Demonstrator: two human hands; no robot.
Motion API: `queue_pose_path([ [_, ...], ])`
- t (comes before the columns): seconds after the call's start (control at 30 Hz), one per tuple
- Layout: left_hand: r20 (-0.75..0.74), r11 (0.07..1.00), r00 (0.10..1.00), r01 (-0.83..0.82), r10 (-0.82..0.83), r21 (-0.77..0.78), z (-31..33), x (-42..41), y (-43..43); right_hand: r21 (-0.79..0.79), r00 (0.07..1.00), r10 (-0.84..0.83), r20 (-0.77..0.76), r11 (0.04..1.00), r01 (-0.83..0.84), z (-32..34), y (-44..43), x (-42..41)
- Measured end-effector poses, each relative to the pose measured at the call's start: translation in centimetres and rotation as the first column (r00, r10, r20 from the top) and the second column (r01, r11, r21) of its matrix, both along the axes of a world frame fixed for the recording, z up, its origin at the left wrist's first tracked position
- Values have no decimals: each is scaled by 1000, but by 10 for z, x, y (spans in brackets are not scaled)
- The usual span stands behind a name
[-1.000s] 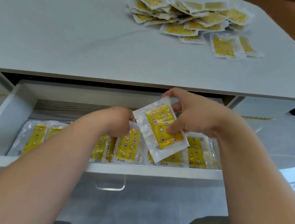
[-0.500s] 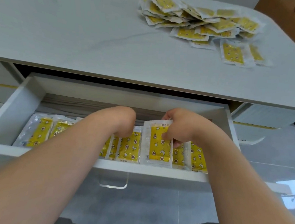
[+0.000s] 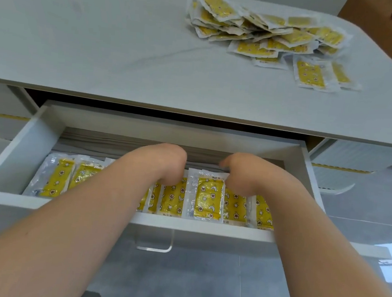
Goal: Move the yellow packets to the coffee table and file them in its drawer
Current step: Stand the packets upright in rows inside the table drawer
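Both hands are down inside the open drawer [image 3: 24,152] with the fingers curled under and out of sight, so I honestly can't tell if either one is gripping anything. The left hand [image 3: 165,167] sits on the row of yellow packets [image 3: 171,198] along the drawer's front, and the right hand [image 3: 237,178] is at the top edge of one packet [image 3: 208,198] in that row. More packets lie in a loose pile [image 3: 266,33] at the far right of the desk [image 3: 104,45].

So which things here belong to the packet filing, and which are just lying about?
Job: pile of packets, coffee table, row of packets, open drawer, left hand, right hand.
Lying about: floor tiles, brown surface beyond the table.
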State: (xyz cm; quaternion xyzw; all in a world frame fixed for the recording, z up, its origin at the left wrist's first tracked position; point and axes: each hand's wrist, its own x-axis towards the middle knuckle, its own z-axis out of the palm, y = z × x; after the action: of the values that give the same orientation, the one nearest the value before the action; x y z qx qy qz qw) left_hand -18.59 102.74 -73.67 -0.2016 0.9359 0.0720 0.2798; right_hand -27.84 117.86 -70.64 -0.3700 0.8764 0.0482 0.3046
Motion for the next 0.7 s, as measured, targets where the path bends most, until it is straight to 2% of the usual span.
queue_pose_path([
  [0.13, -49, 999, 998, 32, -32, -6, 25, -4, 10, -143, 1000, -25, 15, 989, 27, 22, 2, -2],
  [0.23, -159, 996, 987, 17, -3, 88, 62, -7, 20, -271, 993, -106, 55, 956, 117, 45, 11, -7],
  [0.3, -252, 981, 965, -18, 67, 193, 86, -9, 24, -374, 974, -200, 106, 899, 225, 62, 20, -14],
  [0.37, -408, 980, 908, -14, 95, 198, 102, -15, 26, -492, 943, -312, 113, 807, 326, 77, 32, -25],
  [0.47, -679, 987, 726, 0, 111, 161, 106, -46, 24, -692, 827, -560, -51, 617, 375, 80, 41, -68],
  [0.53, -763, 992, 639, 0, 97, 126, 100, -85, 19, -782, 691, -708, -149, 512, 356, 72, 38, -106],
  [0.57, -771, 995, 631, -9, 81, 98, 96, -107, 15, -797, 642, -745, -180, 493, 349, 66, 35, -122],
  [0.6, -763, 998, 643, -20, 65, 68, 93, -129, 10, -788, 620, -753, -219, 512, 343, 60, 31, -136],
  [0.7, -678, 999, 735, -39, 5, -35, 83, -180, -5, -639, 679, -616, -400, 718, 276, 38, 22, -164],
])
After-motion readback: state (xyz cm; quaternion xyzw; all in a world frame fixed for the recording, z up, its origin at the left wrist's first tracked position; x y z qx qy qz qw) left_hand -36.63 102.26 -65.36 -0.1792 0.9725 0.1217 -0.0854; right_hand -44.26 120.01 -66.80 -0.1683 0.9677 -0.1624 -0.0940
